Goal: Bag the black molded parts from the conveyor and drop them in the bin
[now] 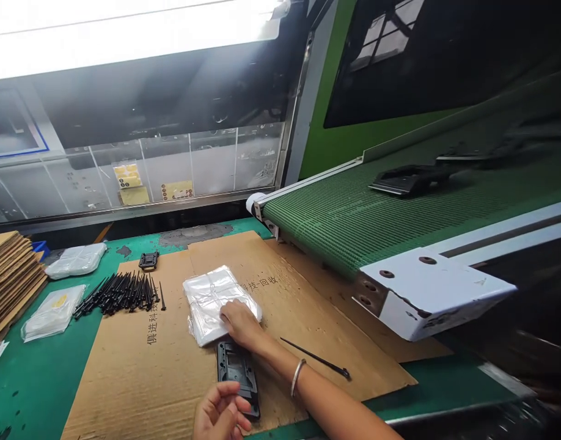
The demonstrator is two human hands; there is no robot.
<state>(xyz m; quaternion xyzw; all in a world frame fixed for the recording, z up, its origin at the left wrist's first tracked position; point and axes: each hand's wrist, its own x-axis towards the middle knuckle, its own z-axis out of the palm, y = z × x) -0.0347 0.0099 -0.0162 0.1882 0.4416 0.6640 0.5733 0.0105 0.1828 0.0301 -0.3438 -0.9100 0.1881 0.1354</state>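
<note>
My right hand point(241, 322), a metal bangle on its wrist, reaches over the cardboard onto a stack of clear plastic bags point(209, 299). Its fingers are bent and closed at the right side of the top bag. Just below the stack lies a black plastic part point(234, 366) with a rectangular opening, partly hidden at its top by the right hand. My left hand point(220, 412) is beside the lower end of that part, palm turned up. Its fingers are loosely curled and apart, and nothing shows in them. One long black pin-like piece point(317, 357) lies right of my right forearm.
A green conveyor belt point(326, 214) with black parts point(409, 178) slopes in from the right; its white end block point(440, 293) juts over the table. At left are a heap of black pin-like pieces point(129, 292), more bags point(76, 260), a small black part point(149, 260) and stacked cardboard point(12, 281).
</note>
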